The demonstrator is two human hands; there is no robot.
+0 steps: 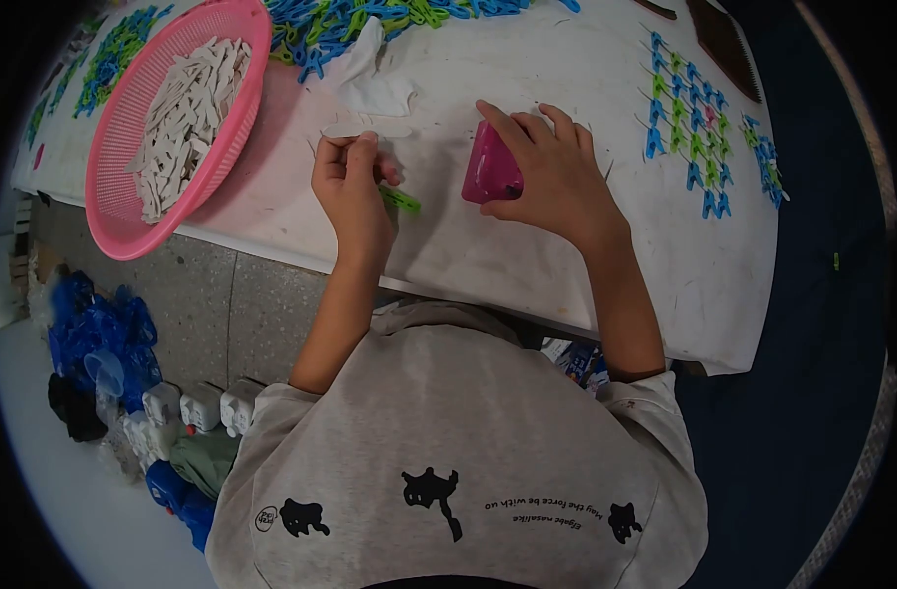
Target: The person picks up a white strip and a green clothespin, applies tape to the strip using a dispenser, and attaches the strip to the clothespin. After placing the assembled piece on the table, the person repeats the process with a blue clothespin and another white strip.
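Note:
My left hand [352, 188] is closed, thumb and forefinger pressed together over the table. A pale flat strip [394, 130] shows right at the thumb tip; I cannot tell whether the pinch holds it. Beside the curled fingers is a green clothespin [401, 199], partly overlapped by them. My right hand [558, 175] grips a small magenta plastic dish [488, 162], forefinger at its far edge and thumb at its near edge. The dish is tilted and its right side is hidden behind the palm. A dark bit shows inside, near the thumb.
On the left, a pink basket [259, 88] full of whitish strips overhangs the table edge. Blue and green clothespins [335, 29] are heaped at the back, near a white cloth [362, 83]. More clothespins [699, 128] lie in rows at right, below a brown comb-edged piece [723, 44].

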